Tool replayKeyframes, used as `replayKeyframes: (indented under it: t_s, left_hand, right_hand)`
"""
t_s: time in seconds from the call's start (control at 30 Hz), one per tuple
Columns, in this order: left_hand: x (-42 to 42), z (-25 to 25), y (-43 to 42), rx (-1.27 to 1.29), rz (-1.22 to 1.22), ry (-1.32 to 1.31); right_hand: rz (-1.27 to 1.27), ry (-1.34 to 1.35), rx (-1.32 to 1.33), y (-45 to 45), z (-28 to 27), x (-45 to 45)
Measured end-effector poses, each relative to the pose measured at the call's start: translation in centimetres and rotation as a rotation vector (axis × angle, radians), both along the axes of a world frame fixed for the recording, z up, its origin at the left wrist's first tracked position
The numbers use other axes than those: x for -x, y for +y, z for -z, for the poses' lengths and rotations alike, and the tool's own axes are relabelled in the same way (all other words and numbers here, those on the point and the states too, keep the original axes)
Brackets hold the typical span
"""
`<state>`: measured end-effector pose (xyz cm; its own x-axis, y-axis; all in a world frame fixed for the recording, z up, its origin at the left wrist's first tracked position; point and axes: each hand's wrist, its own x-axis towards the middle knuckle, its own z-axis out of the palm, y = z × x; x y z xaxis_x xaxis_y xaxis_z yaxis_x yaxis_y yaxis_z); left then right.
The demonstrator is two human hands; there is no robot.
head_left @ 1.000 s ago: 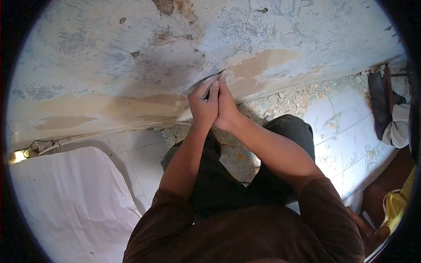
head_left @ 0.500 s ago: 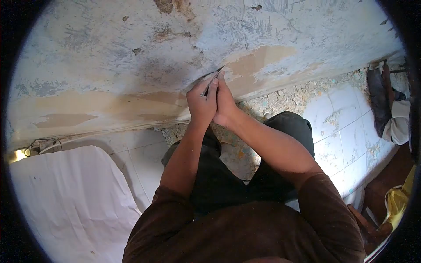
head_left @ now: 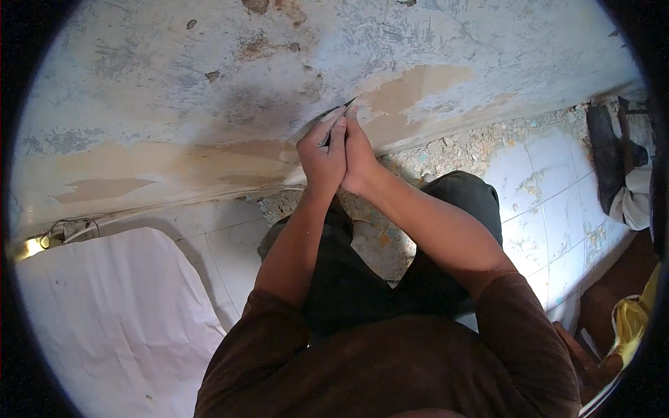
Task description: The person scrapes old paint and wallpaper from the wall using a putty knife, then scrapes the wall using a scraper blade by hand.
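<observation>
In the head view, both my hands are pressed together at the lower part of a peeling wall. A thin scraper sticks out past my fingers, its dark blade edge against the wall. My left hand is closed round it from the left side. My right hand is closed against the left one from the right, with its fingers along the scraper. Most of the tool is hidden by my fingers. Just right of the blade is a bare tan patch where the coating is off.
Crumbled flakes and debris lie along the wall's foot. White floor tiles stretch to the right. A large white sheet lies at the left, near a small lit lamp. A yellow bag and dark cloth are at the right.
The view has shifted slightly, so the wall sits a little higher. My hands keep the same grip, and the blade stays beside the tan patch with hardly any movement.
</observation>
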<state>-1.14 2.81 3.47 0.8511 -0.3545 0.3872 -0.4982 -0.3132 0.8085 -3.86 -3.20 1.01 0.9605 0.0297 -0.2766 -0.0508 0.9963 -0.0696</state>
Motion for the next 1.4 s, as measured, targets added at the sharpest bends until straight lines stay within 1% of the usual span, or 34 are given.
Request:
replayKeyframes:
  t_s: [0.1,0.3,0.4,0.43,0.5,0.57,0.6,0.67,0.8,0.87,1.07,1.4]
  left_hand:
    - [0.1,0.1,0.1,0.001,0.003,0.007]
    - [0.0,-0.2,0.2,-0.016,-0.031,0.034]
    - [-0.3,-0.1,0.0,0.000,0.014,0.002]
    - [-0.4,0.3,-0.1,-0.011,-0.020,0.030]
    - [-0.3,0.4,0.0,-0.022,-0.052,0.059]
    - [-0.2,0.3,0.2,-0.070,-0.035,0.014]
    - [-0.2,0.2,0.2,-0.067,-0.034,0.013]
    - [-0.4,-0.1,0.1,-0.014,0.019,-0.076]
    - [-0.2,-0.7,0.6,-0.017,0.001,-0.063]
    - [-0.2,-0.8,0.7,-0.041,-0.022,-0.021]
    - [-0.3,-0.5,-0.4,-0.019,-0.006,-0.088]
    - [-0.4,-0.2,0.1,-0.038,0.000,-0.026]
  right_hand:
    - [-0.005,0.050,0.020,-0.1,-0.6,0.3]
    - [0.007,0.064,0.047,0.1,-0.7,-0.1]
    - [0.021,0.081,0.053,-0.1,-1.0,-0.1]
    - [0.022,0.083,0.050,-0.1,-0.8,-0.1]
    - [0.041,0.021,0.056,0.0,-0.6,-0.2]
    - [0.029,0.026,0.043,0.0,-0.9,0.1]
    - [0.015,0.030,0.031,-0.1,-1.2,0.3]
    - [0.012,0.031,0.032,-0.1,-1.1,0.2]
    - [0.012,0.012,0.070,0.2,-1.1,0.0]
    - [0.014,0.025,0.044,0.2,-1.4,0.0]
    - [0.057,0.012,0.006,-0.2,-1.1,-0.3]
    - [0.039,0.031,0.031,-0.1,-1.0,0.0]
